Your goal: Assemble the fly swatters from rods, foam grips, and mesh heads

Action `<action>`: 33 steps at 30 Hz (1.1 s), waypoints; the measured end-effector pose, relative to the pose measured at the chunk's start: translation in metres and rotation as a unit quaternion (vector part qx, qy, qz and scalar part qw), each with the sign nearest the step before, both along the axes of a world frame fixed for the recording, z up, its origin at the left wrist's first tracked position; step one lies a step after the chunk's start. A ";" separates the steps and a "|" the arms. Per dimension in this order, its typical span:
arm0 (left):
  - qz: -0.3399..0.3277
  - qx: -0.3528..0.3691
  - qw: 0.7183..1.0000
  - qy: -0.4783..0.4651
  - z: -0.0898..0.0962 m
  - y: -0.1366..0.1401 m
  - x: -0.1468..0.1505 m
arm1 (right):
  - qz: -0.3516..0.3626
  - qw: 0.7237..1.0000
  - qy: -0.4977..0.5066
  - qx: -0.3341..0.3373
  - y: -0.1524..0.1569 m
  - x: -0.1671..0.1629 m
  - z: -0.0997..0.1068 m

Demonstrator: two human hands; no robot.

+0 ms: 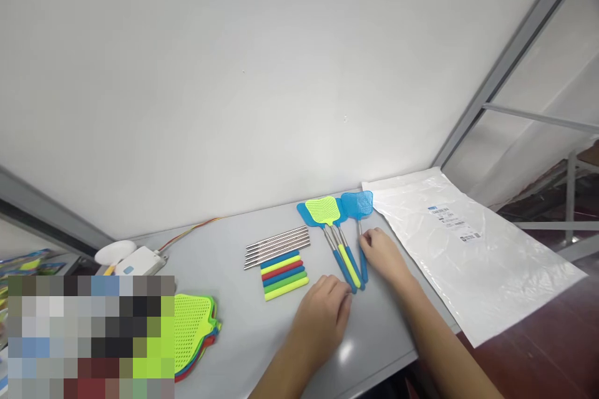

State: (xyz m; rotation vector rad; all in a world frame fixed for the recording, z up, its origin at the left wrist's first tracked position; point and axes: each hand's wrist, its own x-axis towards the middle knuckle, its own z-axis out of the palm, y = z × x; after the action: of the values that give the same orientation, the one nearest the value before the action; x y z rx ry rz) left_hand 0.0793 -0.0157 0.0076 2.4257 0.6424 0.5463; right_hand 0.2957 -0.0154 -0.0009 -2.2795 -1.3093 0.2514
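Assembled fly swatters lie together on the grey table. A yellow-green fly swatter (322,211) rests on top of blue ones. At the right of this group is a blue fly swatter (358,204), and my right hand (382,254) is closed around its handle near the metal rod. My left hand (322,308) has curled fingers beside the lower ends of the handles; whatever they may hold is hidden. Left of the swatters, several metal rods (277,248) lie in a row. Just below them is a row of coloured handle grips (284,275) in blue, yellow, red and green.
Loose swatter heads (193,327) are stacked at the left, partly covered by a pixelated patch. Behind them are a white box (140,262), a white round object (115,252) and thin wires. A white plastic mailer bag (463,249) overhangs the table's right edge. A wall stands behind.
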 end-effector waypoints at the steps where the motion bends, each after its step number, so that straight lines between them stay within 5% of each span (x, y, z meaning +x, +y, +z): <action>1: -0.002 0.001 1.000 0.001 0.000 -0.001 0.000 | -0.001 1.000 -0.013 -0.002 -0.001 -0.003 0.000; 18: 0.090 0.068 0.992 0.049 -0.020 -0.002 0.010 | 0.036 0.998 -0.060 0.001 -0.022 -0.019 -0.002; 33: 0.085 0.083 0.991 0.058 -0.018 -0.004 0.014 | 0.014 0.999 -0.047 0.021 -0.022 -0.022 -0.010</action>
State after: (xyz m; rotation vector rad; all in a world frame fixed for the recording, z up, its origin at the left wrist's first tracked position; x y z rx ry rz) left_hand 0.0932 -0.0197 -0.0101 2.5879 0.8925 0.5484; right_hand 0.2740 -0.0373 -0.0105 -2.2639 -1.3803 0.1255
